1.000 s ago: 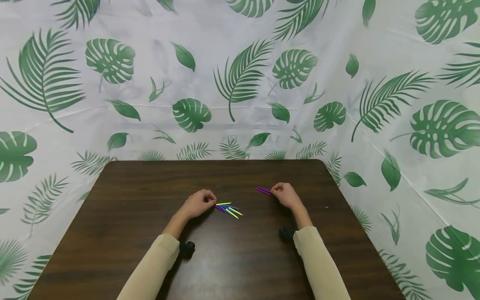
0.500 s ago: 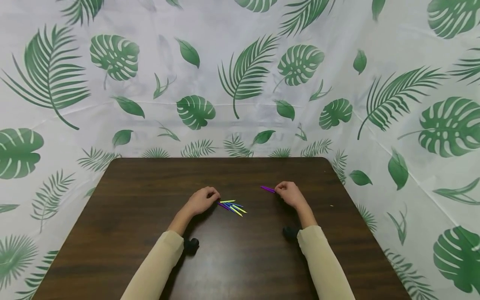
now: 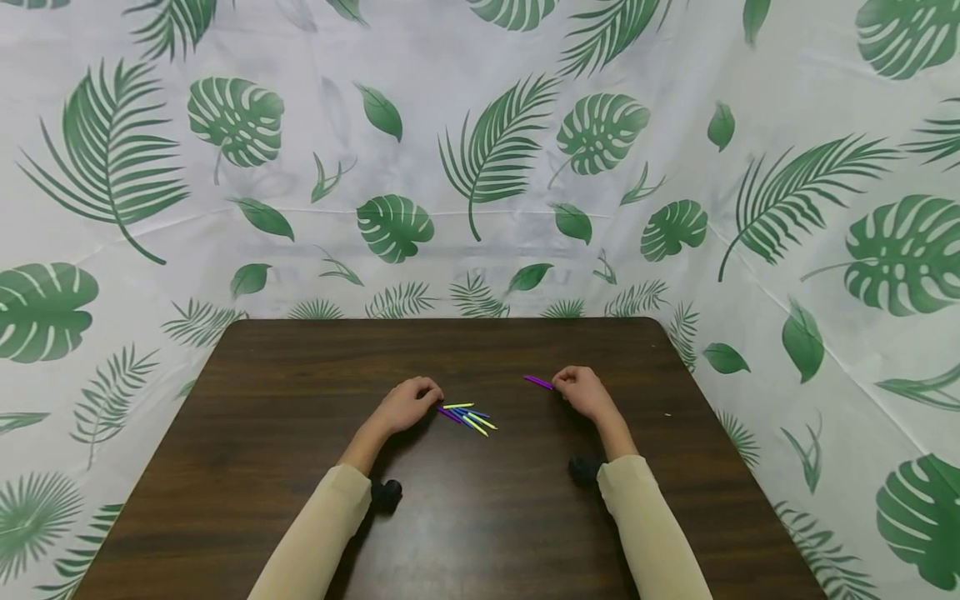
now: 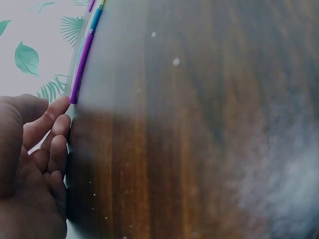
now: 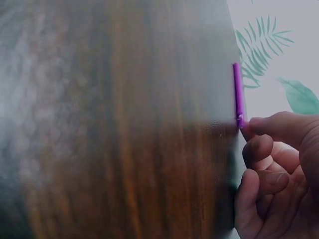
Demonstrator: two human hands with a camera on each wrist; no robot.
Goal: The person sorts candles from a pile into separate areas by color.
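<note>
In the head view, a loose fan of thin sticks lies on the table, with a yellow stick (image 3: 458,406), blue ones and a purple stick (image 4: 82,69) among them. My left hand (image 3: 408,403) is at the left end of this pile. One fingertip touches the near end of the purple stick in the left wrist view, and the thumb stands a little apart. Farther right, my right hand (image 3: 582,390) pinches the end of another purple stick (image 5: 238,89) between thumb and index finger. Its other fingers are curled. That stick points left, toward the pile.
The brown wood-grain table (image 3: 480,517) has its far edge against a white leaf-print curtain (image 3: 480,275). A tiny pale scrap (image 3: 667,414) lies near the right edge. Dark wrist cameras sit at both cuffs.
Two purple sticks by my right hand stood slightly apart a second ago and now look like one line. Both hands stay nearly in place; the head view has shifted slightly.
</note>
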